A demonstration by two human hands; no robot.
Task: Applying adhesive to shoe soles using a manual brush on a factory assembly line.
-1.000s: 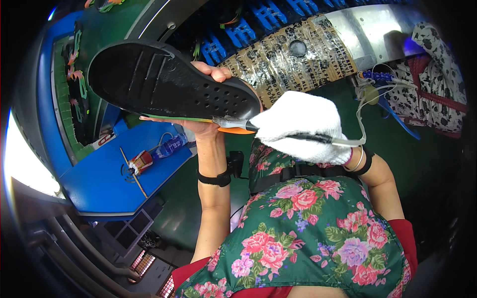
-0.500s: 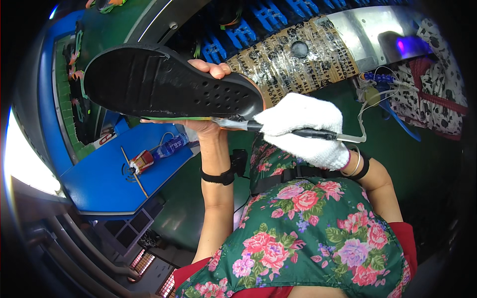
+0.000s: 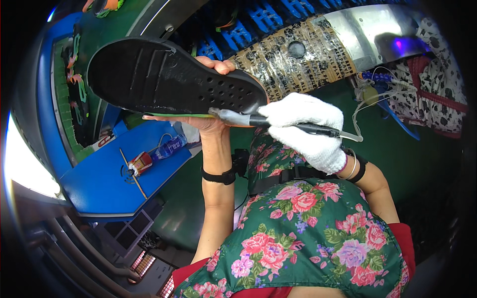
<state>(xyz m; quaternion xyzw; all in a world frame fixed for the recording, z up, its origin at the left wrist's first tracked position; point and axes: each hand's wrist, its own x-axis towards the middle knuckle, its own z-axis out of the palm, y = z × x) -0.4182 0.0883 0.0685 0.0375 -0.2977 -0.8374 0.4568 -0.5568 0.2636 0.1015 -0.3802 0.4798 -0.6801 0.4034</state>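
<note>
My bare left hand [image 3: 213,127] grips a shoe [image 3: 159,82] from beneath, with fingertips curled over its far edge. The shoe's black underside faces up, grooved at the wide left end and dotted with small round hollows at the right. A thin green and orange edge shows along its near side. My right hand [image 3: 308,126], in a white knit glove, is closed round the black handle of a brush [image 3: 232,117]. The brush's bristle tip lies at the near edge of the underside. A clear thin tube [image 3: 357,131] trails from the handle's back end.
A metal conveyor edge with a taped cardboard cover [image 3: 278,59] runs behind the shoe. At left, a blue table [image 3: 94,179] bears a plastic bottle [image 3: 171,146], a red packet [image 3: 140,163] and a thin stick [image 3: 134,174]. Spotted cloth [image 3: 427,94] hangs at far right.
The brush tip has shifted from the shoe's near side wall up onto the rim of the underside. The shoe has tipped slightly and moved a little to the right.
</note>
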